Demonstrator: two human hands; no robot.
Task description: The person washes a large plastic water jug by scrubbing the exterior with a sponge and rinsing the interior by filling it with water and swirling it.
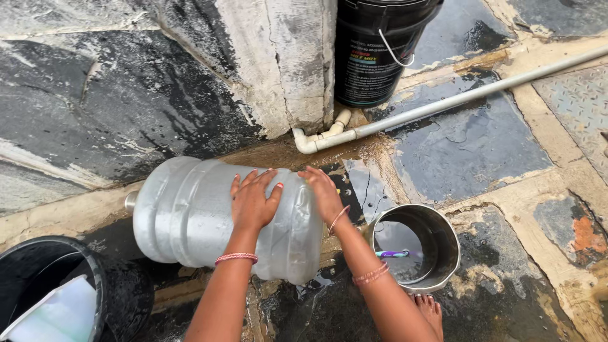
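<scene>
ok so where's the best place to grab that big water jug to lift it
The jug lies on its side, neck pointing left, wet and with no handle in view. Probably best from above with both hands: one around the narrow neck, the other under the flat base at the right, where the right hand rests.

A water jug (190,218) lies on its side between a bucket (44,285) and a pot (437,244).

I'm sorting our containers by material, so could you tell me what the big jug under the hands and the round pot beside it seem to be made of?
The big jug looks like clear, ribbed plastic: translucent and wet. The round pot appears to be bare metal, probably steel or aluminium, judging by its dull silver sheen and thin rim.
</scene>
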